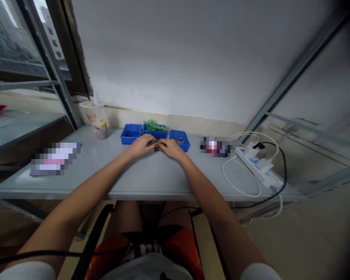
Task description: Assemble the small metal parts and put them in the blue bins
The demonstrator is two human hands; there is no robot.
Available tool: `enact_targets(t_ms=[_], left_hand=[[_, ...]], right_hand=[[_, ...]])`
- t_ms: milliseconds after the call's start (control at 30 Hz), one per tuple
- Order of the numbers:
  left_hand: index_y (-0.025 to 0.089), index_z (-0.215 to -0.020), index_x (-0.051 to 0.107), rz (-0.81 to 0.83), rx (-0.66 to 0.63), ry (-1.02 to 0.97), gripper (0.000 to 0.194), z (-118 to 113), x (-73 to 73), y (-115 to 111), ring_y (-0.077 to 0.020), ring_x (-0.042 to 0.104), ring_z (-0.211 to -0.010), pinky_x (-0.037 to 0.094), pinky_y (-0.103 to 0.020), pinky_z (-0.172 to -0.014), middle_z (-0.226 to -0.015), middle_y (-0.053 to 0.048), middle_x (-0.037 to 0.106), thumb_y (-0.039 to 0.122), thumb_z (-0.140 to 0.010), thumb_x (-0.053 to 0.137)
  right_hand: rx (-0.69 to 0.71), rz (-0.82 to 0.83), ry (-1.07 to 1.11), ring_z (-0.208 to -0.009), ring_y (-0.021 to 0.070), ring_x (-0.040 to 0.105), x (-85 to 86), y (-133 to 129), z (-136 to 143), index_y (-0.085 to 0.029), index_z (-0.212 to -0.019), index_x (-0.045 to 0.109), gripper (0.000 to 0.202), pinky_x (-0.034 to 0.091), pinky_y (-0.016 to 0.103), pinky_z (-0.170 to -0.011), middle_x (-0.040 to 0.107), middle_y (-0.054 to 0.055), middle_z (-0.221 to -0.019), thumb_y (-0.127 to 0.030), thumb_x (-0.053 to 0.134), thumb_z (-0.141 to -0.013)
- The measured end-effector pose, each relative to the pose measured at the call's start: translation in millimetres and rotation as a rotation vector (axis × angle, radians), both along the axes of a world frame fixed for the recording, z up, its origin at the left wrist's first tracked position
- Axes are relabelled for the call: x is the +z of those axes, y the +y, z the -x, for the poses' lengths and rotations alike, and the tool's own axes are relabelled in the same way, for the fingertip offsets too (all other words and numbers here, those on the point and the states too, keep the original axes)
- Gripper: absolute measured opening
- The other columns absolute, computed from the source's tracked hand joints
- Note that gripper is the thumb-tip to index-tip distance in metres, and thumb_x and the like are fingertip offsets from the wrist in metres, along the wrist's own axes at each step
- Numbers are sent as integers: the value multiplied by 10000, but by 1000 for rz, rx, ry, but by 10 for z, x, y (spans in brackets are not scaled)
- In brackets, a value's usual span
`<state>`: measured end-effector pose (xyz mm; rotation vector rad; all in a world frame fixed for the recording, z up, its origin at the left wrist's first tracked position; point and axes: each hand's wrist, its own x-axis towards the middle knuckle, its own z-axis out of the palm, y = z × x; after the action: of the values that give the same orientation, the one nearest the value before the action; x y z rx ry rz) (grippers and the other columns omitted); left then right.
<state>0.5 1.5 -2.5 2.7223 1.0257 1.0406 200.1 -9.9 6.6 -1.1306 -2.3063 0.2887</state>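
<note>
My left hand [142, 145] and my right hand [172, 147] meet over a small heap of dark and silvery pieces [156, 148] on the grey table. The fingers of both hands are drawn together at the heap, and whatever is between them is too small to make out. Just behind stand three blue trays: the left tray [131, 143] has a few dark bits in it, the middle tray [160, 135] carries green pieces [152, 125], and the right tray [185, 148] contains small shiny metal parts [179, 140].
A plastic drink cup [100, 126] stands at the back left, near a blurred-out phone-like slab [55, 158]. To the right lie another blurred object [216, 147], a white power strip [258, 167] with plugs, and a looped white cable [225, 179]. A wall closes off the back.
</note>
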Motion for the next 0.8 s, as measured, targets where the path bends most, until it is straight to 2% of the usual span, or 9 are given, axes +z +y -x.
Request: enact_targets(t_ms=[167, 333, 600, 800], left_hand=[[178, -934, 627, 48, 82, 44, 205, 2, -8, -12, -207, 587, -884, 463, -323, -779, -931, -67, 655, 328, -870, 504], [183, -951, 627, 60, 75, 110, 199, -15, -9, -34, -209, 593, -880, 464, -313, -773, -916, -64, 661, 310, -864, 501], [172, -938, 630, 17, 59, 170, 173, -30, 9, -66, -213, 592, -897, 463, -313, -783, -923, -76, 646, 263, -856, 509], [172, -920, 632, 11, 60, 167, 178, -28, 28, -82, -211, 589, -873, 461, -309, -763, -903, -72, 649, 290, -856, 515]], right_hand=[[-26, -30, 59, -665, 106, 529, 19, -10, 10, -162, -854, 669, 261, 327, 215, -635, 658, 22, -761, -309, 463, -918], [5, -13, 60, -665, 110, 527, 15, -37, 52, -165, -862, 675, 254, 335, 219, -634, 654, 23, -751, -344, 500, -903], [12, 3, 35, -697, 114, 540, 4, -38, 61, -158, -884, 682, 218, 349, 223, -656, 665, 39, -791, -318, 534, -886], [33, 14, 58, -693, 110, 544, -7, -22, 60, -152, -893, 676, 205, 360, 221, -661, 666, 37, -787, -274, 512, -885]])
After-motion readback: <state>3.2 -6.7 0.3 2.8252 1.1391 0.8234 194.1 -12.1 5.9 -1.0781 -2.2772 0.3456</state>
